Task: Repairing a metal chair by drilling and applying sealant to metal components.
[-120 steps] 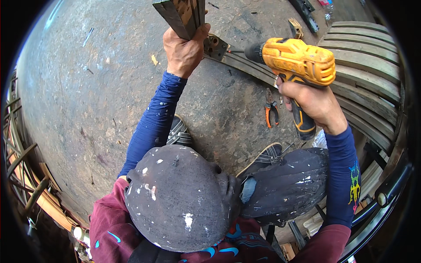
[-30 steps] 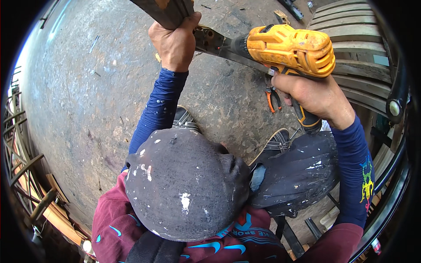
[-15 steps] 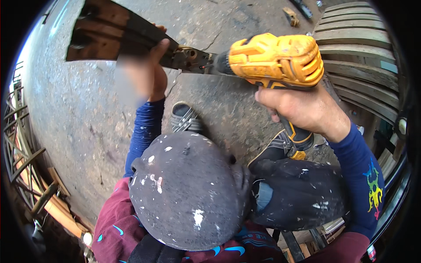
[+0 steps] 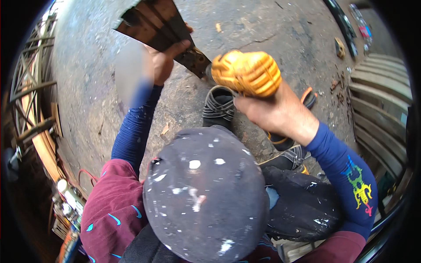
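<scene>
My left hand (image 4: 163, 63) is closed round a long dark brown bar (image 4: 162, 22) with grooves along its length, its thumb on top. The bar slants from the upper left down toward the middle, its wide end away from the drill. In my right hand (image 4: 274, 109) is a yellow cordless drill (image 4: 246, 72), gripped by its handle. The drill's nose is at the narrow end of the bar; whether its tip touches the bar is hidden. The trigger finger cannot be made out either.
My shoe (image 4: 219, 105) and knee (image 4: 204, 184) are below the work. A slatted wooden piece (image 4: 379, 92) stands at right. A plastic bottle (image 4: 362, 24) and a dark tube (image 4: 341, 24) lie at the far right. An orange-and-black thing (image 4: 308, 97) is near my right wrist. Metal frames (image 4: 30, 87) line the left.
The bar now slopes more steeply and sits further right in the picture. My right hand and the drill have shifted left, and the drill points more away from me. The whole view has shifted.
</scene>
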Motion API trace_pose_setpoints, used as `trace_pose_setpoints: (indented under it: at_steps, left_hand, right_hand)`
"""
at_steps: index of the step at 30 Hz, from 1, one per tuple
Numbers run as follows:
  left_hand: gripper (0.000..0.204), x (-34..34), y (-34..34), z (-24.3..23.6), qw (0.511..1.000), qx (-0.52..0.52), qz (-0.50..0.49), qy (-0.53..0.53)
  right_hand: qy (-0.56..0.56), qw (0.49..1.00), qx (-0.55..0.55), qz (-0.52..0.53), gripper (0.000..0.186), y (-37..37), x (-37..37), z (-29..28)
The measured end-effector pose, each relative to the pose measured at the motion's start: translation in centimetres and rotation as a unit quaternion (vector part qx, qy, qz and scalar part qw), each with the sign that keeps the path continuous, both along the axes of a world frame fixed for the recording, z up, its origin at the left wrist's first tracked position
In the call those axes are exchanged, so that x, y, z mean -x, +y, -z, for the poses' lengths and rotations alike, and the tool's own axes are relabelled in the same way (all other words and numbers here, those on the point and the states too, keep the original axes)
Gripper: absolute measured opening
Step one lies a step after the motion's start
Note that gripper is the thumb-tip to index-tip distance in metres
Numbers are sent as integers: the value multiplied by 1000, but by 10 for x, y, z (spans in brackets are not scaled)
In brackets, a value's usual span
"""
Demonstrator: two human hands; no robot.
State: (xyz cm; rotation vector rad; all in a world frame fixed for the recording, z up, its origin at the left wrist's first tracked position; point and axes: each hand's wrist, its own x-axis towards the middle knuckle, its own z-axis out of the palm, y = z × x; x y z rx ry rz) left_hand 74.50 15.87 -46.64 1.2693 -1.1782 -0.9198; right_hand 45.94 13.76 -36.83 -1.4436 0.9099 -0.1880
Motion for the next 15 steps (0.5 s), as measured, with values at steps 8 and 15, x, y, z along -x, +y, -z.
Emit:
trace_pose_setpoints:
  at_steps: [8,15]
  left_hand:
    - [41,20,59,-11,989,-74,-124,-29]
    - [33,6,33,-38,985,6,-169,-45]
  right_hand:
    - [-16,997,19,-72,23,25,10,-5]
    - [93,985,53,-134,31,6,21,-21]
